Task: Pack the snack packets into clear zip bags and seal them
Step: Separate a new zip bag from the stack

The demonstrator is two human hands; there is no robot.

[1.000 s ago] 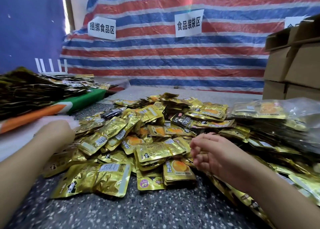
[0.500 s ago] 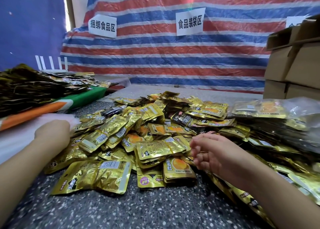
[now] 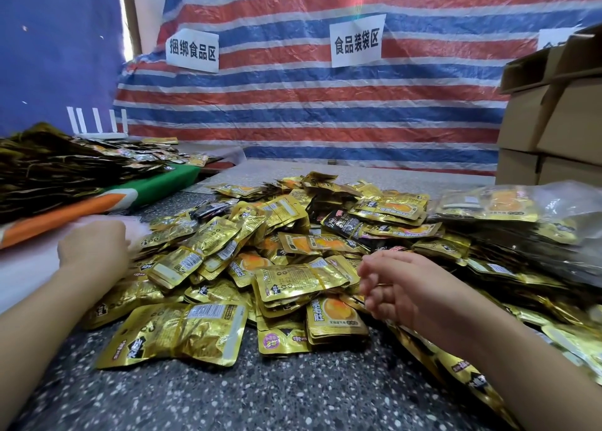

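Many gold packets (image 3: 260, 261) lie in one heap on the speckled table (image 3: 228, 398). Left of the heap, the left hand (image 3: 93, 248) rests at its edge, beside white material; its fingers are turned away, so I cannot tell the grip. At the right side of the heap, the right hand (image 3: 394, 287) hovers with fingers curled and close together; whether it holds something I cannot tell. Right of the heap lie clear bags (image 3: 508, 209) already filled with packets. Behind those, cardboard boxes (image 3: 553, 121) are stacked. Behind the heap hangs a striped tarp (image 3: 309, 104) with paper signs.
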